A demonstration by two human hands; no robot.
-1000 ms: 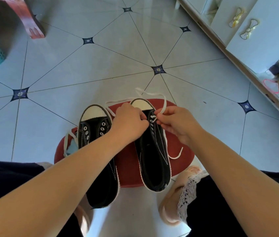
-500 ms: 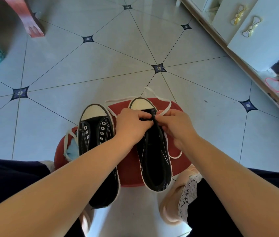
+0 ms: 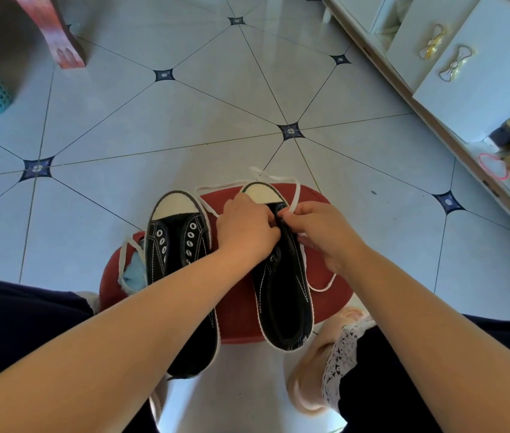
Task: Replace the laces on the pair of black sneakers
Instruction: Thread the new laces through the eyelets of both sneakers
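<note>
Sneakers (image 3: 185, 260) sit side by side on the red stool (image 3: 238, 310), and the right sneaker (image 3: 281, 295) is the one getting threaded. My left hand (image 3: 244, 229) has its fingers curled on its front edge, and my right hand (image 3: 319, 226) pinches the white lace (image 3: 322, 287) by the toe-end eyelets. My worry is that the loose loop past the toe snags or pulls uneven, or a hard tug slides the shoe off.

right hand (image 3: 319, 228), pinching lace (image 3: 296, 195) (white); black sneaker (image 3: 281, 295)
</note>
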